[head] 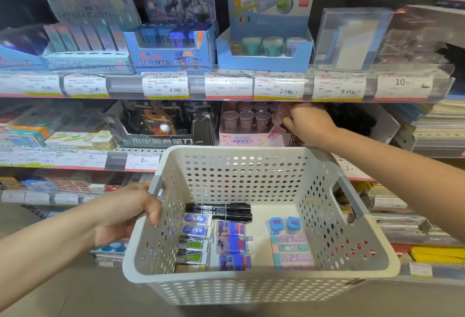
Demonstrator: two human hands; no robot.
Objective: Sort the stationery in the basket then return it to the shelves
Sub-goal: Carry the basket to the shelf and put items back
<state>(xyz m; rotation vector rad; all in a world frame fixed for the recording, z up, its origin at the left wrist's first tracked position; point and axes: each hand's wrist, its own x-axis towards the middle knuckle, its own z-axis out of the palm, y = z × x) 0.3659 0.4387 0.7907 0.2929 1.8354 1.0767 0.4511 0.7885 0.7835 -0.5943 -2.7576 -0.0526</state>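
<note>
My left hand [130, 212] grips the left handle of a white perforated basket [261, 284] held in front of the shelves. Sorted in rows inside lie two black markers [219, 211], white erasers [195, 237], blue-purple erasers [231, 243], two small blue sharpeners [285, 224] and pastel erasers [292, 250]. My right hand [305, 121] reaches over the basket to the second shelf and holds a pink cup-shaped sharpener [281, 112] at the right end of a pink display box [251, 139] filled with like cups.
The top shelf carries blue display boxes [171, 49] and a row of price tags [276, 86]. A black display box [161, 125] stands left of the pink one. Stacked notebooks [437, 130] fill the shelves at right. Lower shelves hold more erasers.
</note>
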